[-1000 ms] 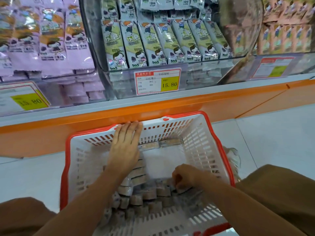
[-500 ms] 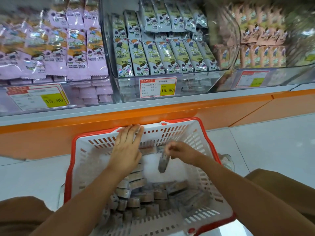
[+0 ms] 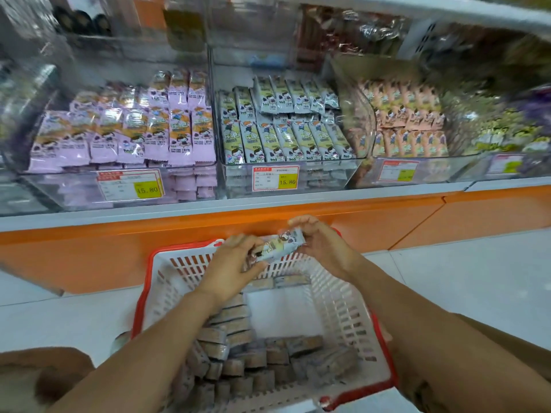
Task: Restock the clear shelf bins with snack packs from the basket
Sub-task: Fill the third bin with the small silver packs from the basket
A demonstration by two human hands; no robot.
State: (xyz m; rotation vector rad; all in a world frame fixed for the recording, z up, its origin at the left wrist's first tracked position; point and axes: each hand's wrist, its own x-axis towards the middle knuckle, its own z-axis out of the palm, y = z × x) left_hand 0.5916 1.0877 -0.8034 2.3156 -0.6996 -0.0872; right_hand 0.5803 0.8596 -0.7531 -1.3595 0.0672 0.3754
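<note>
Single head cam, wide-angle, worn up top, aimed fwd & down. Close over basket [image 3: 179,271]; bins [image 3: 322,177] just beyond, filling upper half.

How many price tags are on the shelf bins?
4 price tags: left tag on the purple packs' bin, middle tag on the green packs' bin, right tag on the pink packs' bin, blurred far-right tag. Others may be out of view.

I read 15.80 on the yellow patch of the left price tag [image 3: 131,186], fixed to the front of the left bin [image 3: 59,190] of purple packs [image 3: 179,138]. The middle price tag [image 3: 275,177], on the middle bin [image 3: 325,177], shows 15.80 too. Their small print, the right price tag [image 3: 398,172] and the held snack pack [image 3: 278,246] are too blurred for me to read.
</note>
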